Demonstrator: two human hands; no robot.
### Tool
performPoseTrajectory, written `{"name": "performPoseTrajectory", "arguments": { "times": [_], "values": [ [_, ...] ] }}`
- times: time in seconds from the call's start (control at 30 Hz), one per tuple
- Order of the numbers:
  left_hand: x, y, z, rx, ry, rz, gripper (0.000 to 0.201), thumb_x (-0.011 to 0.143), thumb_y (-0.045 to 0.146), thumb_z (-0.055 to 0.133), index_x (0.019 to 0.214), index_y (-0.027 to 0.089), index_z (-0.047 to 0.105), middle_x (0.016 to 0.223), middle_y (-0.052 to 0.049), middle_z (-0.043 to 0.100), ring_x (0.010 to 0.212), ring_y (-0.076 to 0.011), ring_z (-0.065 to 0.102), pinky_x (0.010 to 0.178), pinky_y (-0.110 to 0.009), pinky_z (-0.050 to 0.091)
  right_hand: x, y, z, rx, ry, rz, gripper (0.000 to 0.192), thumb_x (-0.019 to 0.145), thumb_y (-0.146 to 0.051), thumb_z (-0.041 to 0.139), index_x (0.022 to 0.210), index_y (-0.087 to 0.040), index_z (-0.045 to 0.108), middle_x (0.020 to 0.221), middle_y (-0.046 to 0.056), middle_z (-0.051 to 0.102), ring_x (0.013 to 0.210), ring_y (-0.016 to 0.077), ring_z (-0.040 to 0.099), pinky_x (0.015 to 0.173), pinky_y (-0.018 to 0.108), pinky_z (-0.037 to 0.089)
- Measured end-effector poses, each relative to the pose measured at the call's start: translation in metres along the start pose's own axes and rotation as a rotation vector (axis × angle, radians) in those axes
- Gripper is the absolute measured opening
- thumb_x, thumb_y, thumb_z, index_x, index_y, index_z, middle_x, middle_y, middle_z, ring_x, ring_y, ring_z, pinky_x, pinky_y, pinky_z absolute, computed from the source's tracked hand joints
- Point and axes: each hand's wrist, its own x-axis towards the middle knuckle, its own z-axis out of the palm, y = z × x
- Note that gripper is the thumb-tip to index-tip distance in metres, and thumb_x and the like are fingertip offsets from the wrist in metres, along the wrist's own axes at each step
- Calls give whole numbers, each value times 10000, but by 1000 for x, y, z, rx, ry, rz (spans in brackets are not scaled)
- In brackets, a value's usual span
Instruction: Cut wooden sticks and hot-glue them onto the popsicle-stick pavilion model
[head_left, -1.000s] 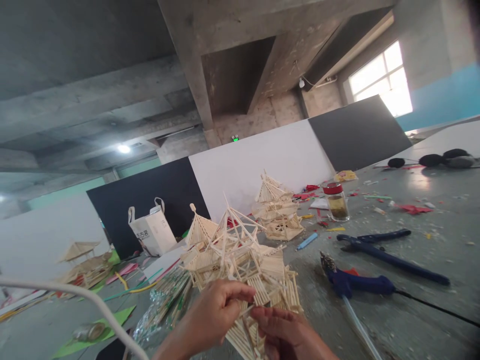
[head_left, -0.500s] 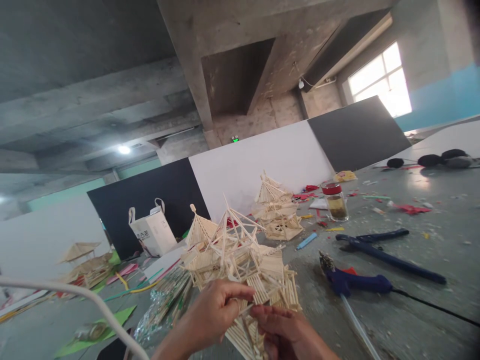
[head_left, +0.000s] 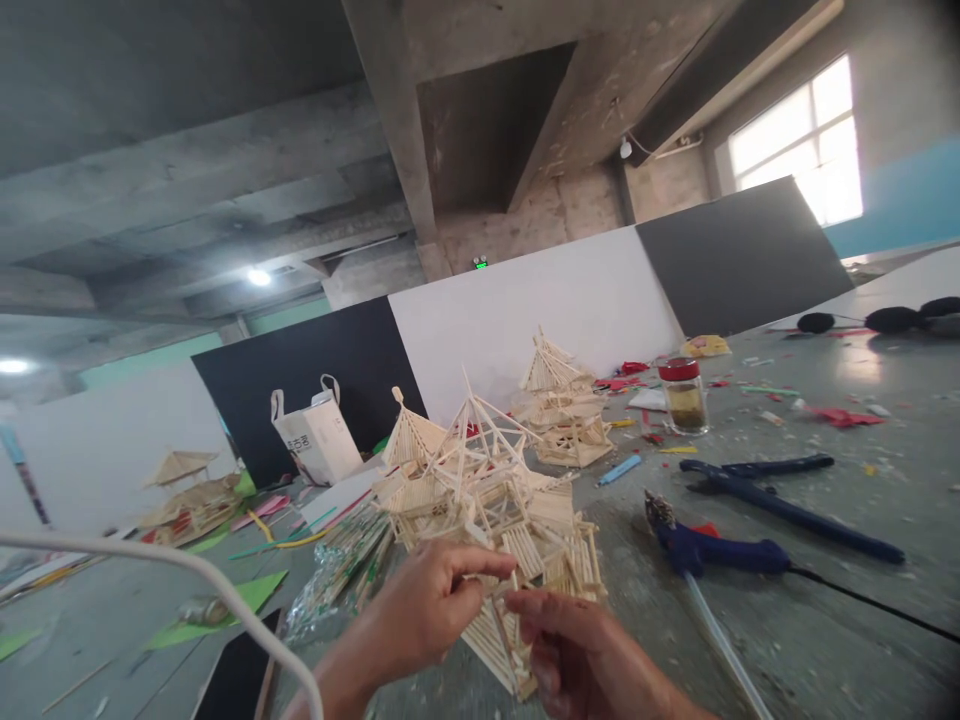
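Observation:
A pale model building made of thin wooden sticks (head_left: 487, 500) stands on the grey table (head_left: 825, 620) in front of me. My left hand (head_left: 431, 605) pinches a thin stick at the model's near side, thumb and fingers closed on it. My right hand (head_left: 581, 655) grips the model's lower front panel of sticks, just right of the left hand. The fingertips of both hands almost meet at the stick.
A blue glue gun (head_left: 712, 550) with cord lies to the right, long blue-handled cutters (head_left: 780, 495) behind it. Further back stand a red-lidded jar (head_left: 684, 395), a second stick model (head_left: 562, 410), a white bag (head_left: 319, 435). Bagged sticks (head_left: 345, 570), a white cable (head_left: 187, 575) and a third model (head_left: 187, 495) are left.
The view has tilted and shifted a little, so everything sits slightly higher and to the right. Both hands stay on the model, slightly raised, still working the same stick.

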Motion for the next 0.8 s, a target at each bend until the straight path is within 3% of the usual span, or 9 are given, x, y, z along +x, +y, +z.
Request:
{"name": "performPoseTrajectory", "arguments": {
  "times": [0.1,0.2,0.33,0.43,0.57,0.63,0.7,0.73,0.8],
  "values": [
    [-13,4,-1,3,6,-5,389,722,149,395,982,243,668,641,5,658,464,-86,453,475,-194,352,-1,4,0,-5,-53,17,262,636,-382,653,597,-145,549,379,-61,441,311,33,374,335,148,260],
    [-26,5,5,-29,5,-27,381,731,149,405,983,269,665,687,11,658,516,-84,488,495,-185,362,-4,6,1,-29,-115,-11,335,605,-437,689,580,-146,526,359,-68,425,299,31,362,335,149,252],
    [-42,4,21,-295,-21,-206,332,778,264,416,1021,238,641,563,18,591,343,-49,392,345,-154,294,-9,10,4,-84,-158,-21,389,563,-466,722,537,-152,493,329,-81,393,280,23,334,325,149,228],
    [-50,2,37,-476,101,-297,322,751,386,493,953,199,661,447,45,493,296,-34,334,304,-142,250,-11,16,7,-137,-171,-23,401,592,-516,674,542,-157,503,314,-69,396,279,35,343,326,158,216],
    [-56,-5,51,-592,277,-361,308,677,450,584,788,175,667,433,46,480,288,-22,322,298,-141,211,-20,21,11,-279,-105,0,337,606,-468,652,577,-153,534,389,-61,427,315,28,354,345,165,195],
    [-59,-9,53,-636,324,-397,295,646,451,615,731,170,641,468,44,508,281,-11,318,301,-140,200,-33,14,9,-494,-55,-1,253,613,-395,637,637,-151,574,460,-44,469,348,35,365,358,174,208],
    [-63,-15,53,-691,334,-430,306,617,457,644,708,167,616,507,47,528,276,5,304,303,-137,180,-49,-4,0,-859,2,-104,189,669,-347,576,678,-160,602,499,-28,487,387,55,383,388,191,253],
    [-65,-17,53,-729,329,-443,317,607,461,654,715,166,612,511,50,528,277,10,294,306,-136,174,-57,-18,-9,-1079,45,-209,183,713,-334,529,693,-170,608,514,-23,489,410,72,403,413,204,287],
    [-67,-22,54,-838,305,-456,352,595,471,667,764,165,620,518,48,530,290,9,284,310,-138,181,-71,-52,-34,-1609,198,-568,189,784,-277,455,773,-193,624,656,15,564,566,116,490,542,242,355]
  ]
}}
